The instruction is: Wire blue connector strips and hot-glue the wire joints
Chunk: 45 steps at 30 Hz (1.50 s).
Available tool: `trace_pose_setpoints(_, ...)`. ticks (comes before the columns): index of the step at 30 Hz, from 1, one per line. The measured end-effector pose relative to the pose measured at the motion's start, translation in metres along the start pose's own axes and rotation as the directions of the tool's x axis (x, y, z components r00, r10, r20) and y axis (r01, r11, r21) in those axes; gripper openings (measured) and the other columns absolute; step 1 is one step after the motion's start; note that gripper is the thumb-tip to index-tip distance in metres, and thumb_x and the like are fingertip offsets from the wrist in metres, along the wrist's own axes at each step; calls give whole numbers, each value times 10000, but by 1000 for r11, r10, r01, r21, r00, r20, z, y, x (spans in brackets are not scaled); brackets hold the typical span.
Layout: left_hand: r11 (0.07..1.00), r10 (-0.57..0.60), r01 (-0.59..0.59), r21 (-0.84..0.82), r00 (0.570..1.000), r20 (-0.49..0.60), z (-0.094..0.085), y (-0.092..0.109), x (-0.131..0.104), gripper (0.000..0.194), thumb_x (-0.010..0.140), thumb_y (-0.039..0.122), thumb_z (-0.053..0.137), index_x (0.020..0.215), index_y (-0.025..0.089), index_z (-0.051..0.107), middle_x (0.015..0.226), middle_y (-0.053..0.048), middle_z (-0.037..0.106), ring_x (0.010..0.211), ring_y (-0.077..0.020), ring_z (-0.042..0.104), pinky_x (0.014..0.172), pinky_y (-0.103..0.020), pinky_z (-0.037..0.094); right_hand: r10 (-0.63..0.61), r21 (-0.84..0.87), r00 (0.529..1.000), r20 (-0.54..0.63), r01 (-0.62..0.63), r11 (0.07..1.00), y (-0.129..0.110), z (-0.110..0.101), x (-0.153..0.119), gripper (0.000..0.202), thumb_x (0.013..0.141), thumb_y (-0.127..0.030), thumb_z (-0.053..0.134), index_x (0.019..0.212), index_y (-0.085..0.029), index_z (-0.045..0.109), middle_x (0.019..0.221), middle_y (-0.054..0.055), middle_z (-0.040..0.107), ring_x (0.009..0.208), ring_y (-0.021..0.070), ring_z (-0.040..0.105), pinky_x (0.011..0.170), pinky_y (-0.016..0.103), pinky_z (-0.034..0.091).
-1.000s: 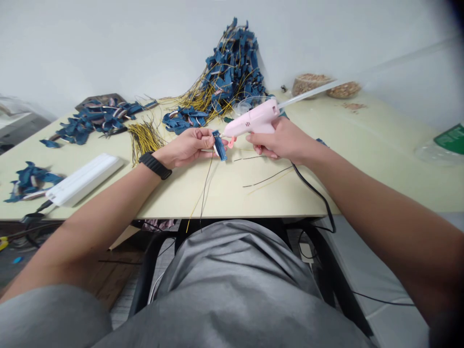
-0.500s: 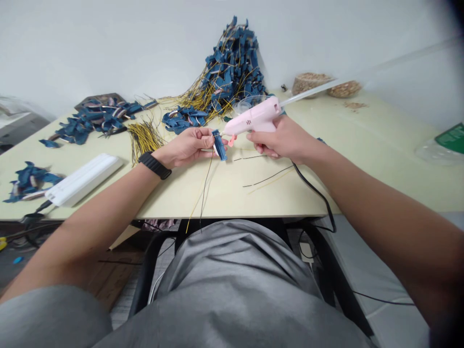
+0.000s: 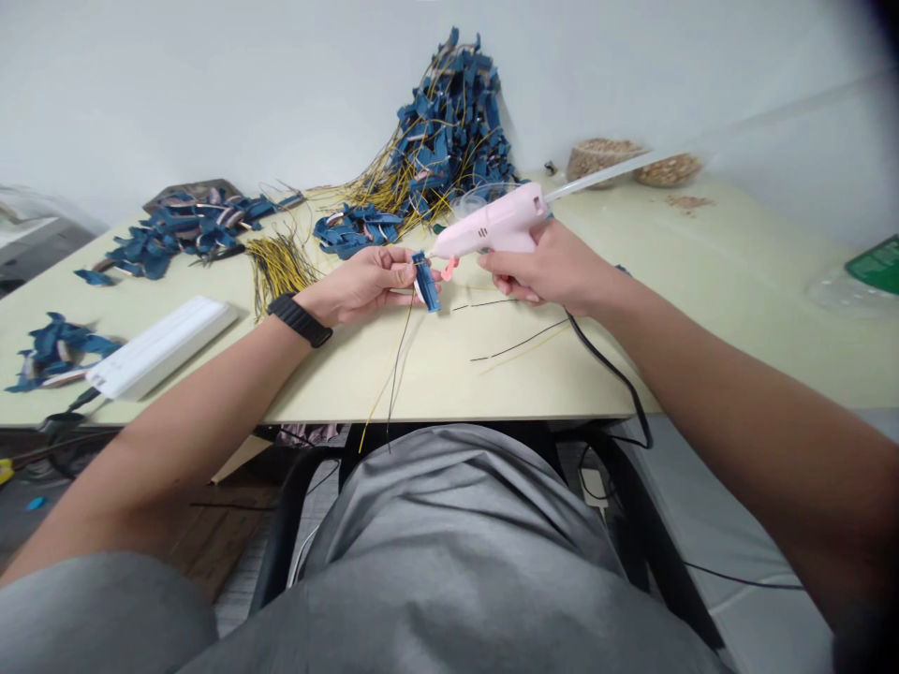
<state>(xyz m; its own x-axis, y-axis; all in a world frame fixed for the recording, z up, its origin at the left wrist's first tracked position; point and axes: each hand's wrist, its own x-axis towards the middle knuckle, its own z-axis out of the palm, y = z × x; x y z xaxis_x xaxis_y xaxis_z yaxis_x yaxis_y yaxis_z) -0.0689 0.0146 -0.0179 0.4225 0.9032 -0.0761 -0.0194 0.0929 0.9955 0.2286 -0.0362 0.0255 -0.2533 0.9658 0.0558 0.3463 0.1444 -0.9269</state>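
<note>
No legible text, label, brand, number or sign appears on any item; the green packet [image 3: 875,267] at the right edge of the worktop [image 3: 702,309] carries markings too blurred to read

One glue gun [image 3: 495,227], two bowls [image 3: 604,159].

One camera only, worn on the person's head, looking forward and down over the lap onto the table [image 3: 435,374]. It sits close to both hands, with the wall [image 3: 211,84] behind filling the top of the view.
</note>
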Motion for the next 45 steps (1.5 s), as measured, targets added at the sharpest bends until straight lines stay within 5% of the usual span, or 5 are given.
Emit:
trace_pose_setpoints(9,999,-20,20,32,1000,-5,-3,0,0,173,1061,218,1039,1162,125,934,1206,-141,966,1013,-230,951,1007,-339,801,-12,18,1000,11,12,1000,1,-1,1,395,1060,-238,985,891,-262,629,682,0,677,483,106,462,387,232,397)
trace_pose_setpoints(22,1000,-5,5,5,1000,25,-3,-1,1,170,1045,198,1052,1136,126,927,1166,-123,974,960,-191,938,858,-242,760,-15,37,1000,-4,15,999,-5,2,-2,255,1095,-106,824,889,-220,726,683,28,720,458,96,430,377,221,366)
trace_pose_setpoints(33,1000,-10,10,3,1000,-1,-3,-2,3,169,1038,142,1032,1040,127,864,1097,-94,960,926,-179,922,962,-281,788,-31,70,1000,3,31,997,-3,-2,-3,126,1122,-83,818,1023,-158,804,857,64,870,428,67,434,377,236,345)
trace_pose_setpoints(41,999,-21,21,46,1000,5,-8,-2,3,167,1059,185,1025,1101,131,872,1233,-125,978,1039,-205,956,1062,-334,794,-62,92,998,22,60,994,0,-4,0,111,1082,-118,830,1007,-190,792,908,77,893,436,75,431,381,244,343)
trace_pose_setpoints(45,1000,-6,6,19,1000,14,-6,-3,4,165,1042,164,1029,1105,128,881,1170,-106,975,972,-186,947,914,-264,789,-73,101,997,37,69,992,0,-5,0,116,1073,-144,848,995,-209,791,918,91,902,442,82,428,371,246,353)
